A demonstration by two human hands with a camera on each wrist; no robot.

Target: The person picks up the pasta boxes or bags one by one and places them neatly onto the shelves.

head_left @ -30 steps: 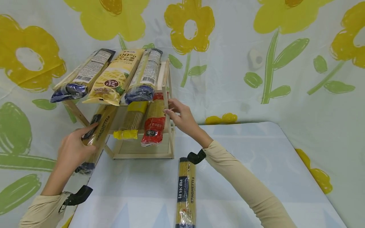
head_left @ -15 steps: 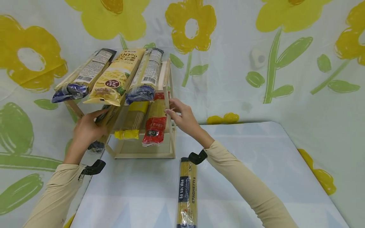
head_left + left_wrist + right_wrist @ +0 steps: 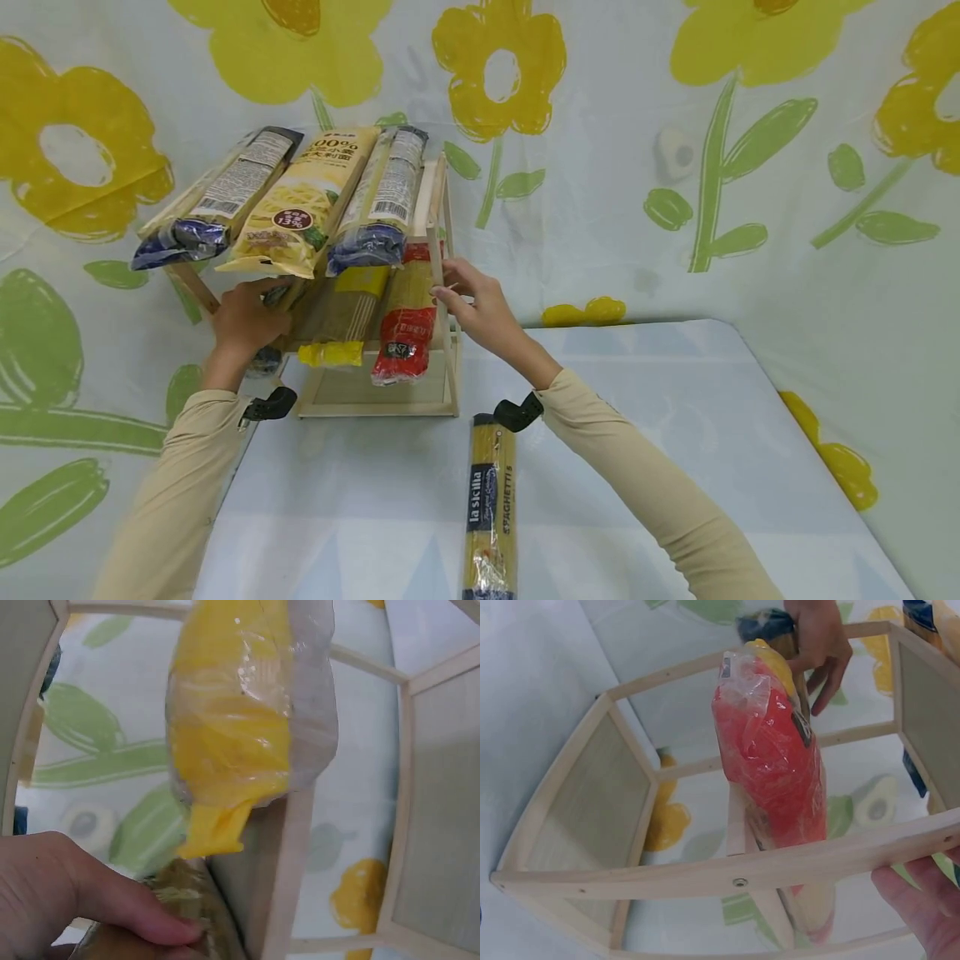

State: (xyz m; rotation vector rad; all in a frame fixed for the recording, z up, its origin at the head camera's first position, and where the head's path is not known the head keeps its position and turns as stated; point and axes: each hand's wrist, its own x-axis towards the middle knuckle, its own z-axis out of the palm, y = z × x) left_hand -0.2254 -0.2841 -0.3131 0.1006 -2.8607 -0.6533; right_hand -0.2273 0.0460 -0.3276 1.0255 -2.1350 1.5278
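Note:
My left hand [image 3: 246,321] grips a pack of spaghetti [image 3: 187,892] at the left side of the wooden rack [image 3: 375,410]. The pack lies partly inside the middle shelf, much of it hidden by the hand and the top shelf. My right hand [image 3: 480,304] holds the rack's right front post [image 3: 817,859] between thumb and fingers. Also on the middle shelf are a yellow-ended noodle pack [image 3: 348,312] and a red-ended noodle pack [image 3: 407,333]. In the left wrist view, my thumb presses on the spaghetti pack, below the yellow end.
Three packs lie on the top shelf: a blue-ended one [image 3: 232,192], a yellow one [image 3: 300,204] and another blue-ended one [image 3: 382,196]. One more spaghetti pack [image 3: 491,508] lies on the white table [image 3: 637,467] in front. A flowered cloth [image 3: 585,167] hangs behind.
My left hand has moved right and up toward the rack, sliding the spaghetti pack deeper onto the middle shelf. The right hand stays on the post.

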